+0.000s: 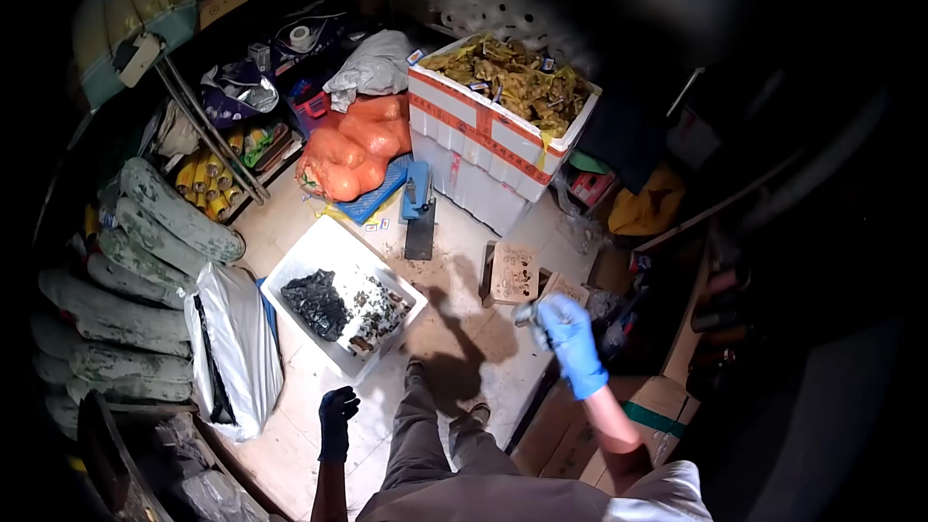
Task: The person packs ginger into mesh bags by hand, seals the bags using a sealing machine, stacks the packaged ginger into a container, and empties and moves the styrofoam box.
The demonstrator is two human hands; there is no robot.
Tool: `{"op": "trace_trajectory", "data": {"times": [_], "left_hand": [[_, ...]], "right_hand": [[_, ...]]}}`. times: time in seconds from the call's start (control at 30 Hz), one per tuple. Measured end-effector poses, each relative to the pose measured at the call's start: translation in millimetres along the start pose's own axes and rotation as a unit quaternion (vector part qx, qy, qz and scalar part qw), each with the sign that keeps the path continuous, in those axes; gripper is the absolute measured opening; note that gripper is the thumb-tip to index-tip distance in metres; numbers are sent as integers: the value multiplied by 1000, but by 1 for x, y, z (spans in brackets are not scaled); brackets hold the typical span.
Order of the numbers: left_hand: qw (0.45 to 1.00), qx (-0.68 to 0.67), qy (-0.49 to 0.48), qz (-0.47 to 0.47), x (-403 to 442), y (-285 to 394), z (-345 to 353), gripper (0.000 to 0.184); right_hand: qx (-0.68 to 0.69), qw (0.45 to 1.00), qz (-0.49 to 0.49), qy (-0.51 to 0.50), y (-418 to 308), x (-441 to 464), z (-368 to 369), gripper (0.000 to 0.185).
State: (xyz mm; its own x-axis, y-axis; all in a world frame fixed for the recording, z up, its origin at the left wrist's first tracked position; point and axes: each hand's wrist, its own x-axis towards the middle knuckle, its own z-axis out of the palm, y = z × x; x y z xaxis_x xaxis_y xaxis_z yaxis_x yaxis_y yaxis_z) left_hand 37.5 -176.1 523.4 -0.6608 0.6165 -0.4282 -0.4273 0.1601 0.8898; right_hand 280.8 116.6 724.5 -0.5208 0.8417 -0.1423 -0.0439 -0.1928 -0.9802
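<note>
My right hand [570,340], in a blue glove, is raised at the right of the head view with its fingers closed. A small grey object [525,314] shows at the fingertips; its kind is too blurred to tell. My left hand [336,422], in a dark glove, hangs low at the left with fingers slightly apart and nothing visible in it. Just beyond it on the floor stands a white foam box [311,324]. Inside the box are a crumpled black plastic bag [321,304] and dark crumbly bits [379,319].
Stacked foam boxes [474,159] hold yellowish netted bundles [517,82] at the back. Beside them lie an orange net sack [358,145] and a blue stapler-like tool [416,191]. Winter melons [159,222] are piled left. Bricks [514,273] and a carton [599,430] stand right.
</note>
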Motion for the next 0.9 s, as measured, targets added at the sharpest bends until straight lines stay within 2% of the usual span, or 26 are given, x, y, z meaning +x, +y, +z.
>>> {"op": "trace_trajectory", "data": {"times": [0.03,0.07,0.1,0.13,0.2,0.27,0.3,0.4,0.43,0.5,0.57,0.63,0.67,0.7,0.73,0.77,0.8,0.83,0.9], "left_hand": [[1000,8,-6,6,7,5,4,26],[1000,6,-8,0,16,10,7,26],[1000,3,-9,-8,25,15,11,26],[1000,2,-13,-10,36,21,17,26],[999,-1,-38,-6,58,36,28,26],[998,-13,-54,-2,83,41,33,27],[998,-13,-65,-11,98,49,40,27],[997,6,-80,-16,136,60,49,26],[996,4,-84,26,144,65,56,24],[991,6,-123,43,157,77,64,24],[990,5,-139,25,169,86,75,24],[985,29,-167,17,189,70,77,26],[980,25,-199,-6,198,66,81,28],[961,89,-260,40,196,74,91,28],[959,91,-269,12,199,70,100,28],[957,94,-273,-16,202,65,109,28],[944,119,-309,9,198,62,122,28],[930,139,-338,35,190,58,133,28],[900,188,-391,-32,189,50,159,28]], "right_hand": [[-208,958,-193,47,-44,1,11,13],[-327,883,-332,59,-78,1,14,9],[-403,836,-369,46,-122,-13,24,17],[-520,713,-467,47,-156,-21,32,24],[-619,564,-545,35,-200,-37,49,23],[-667,473,-575,21,-223,-42,66,21],[-681,443,-583,14,-228,-39,74,20],[-696,416,-585,8,-228,-33,86,18],[-694,421,-583,10,-225,-30,88,17],[-680,448,-580,18,-218,-23,89,15],[-646,492,-582,41,-203,-18,87,14],[-588,576,-561,86,-176,-12,76,12],[-542,640,-532,113,-158,-8,70,12],[-479,713,-492,141,-133,-7,63,11],[-391,805,-415,162,-102,-5,53,10],[-261,902,-294,180,-66,-7,42,10],[-114,967,-132,186,-28,-14,29,10],[52,972,25,228,11,-23,17,14],[224,902,111,351,95,-55,-16,21]]}}
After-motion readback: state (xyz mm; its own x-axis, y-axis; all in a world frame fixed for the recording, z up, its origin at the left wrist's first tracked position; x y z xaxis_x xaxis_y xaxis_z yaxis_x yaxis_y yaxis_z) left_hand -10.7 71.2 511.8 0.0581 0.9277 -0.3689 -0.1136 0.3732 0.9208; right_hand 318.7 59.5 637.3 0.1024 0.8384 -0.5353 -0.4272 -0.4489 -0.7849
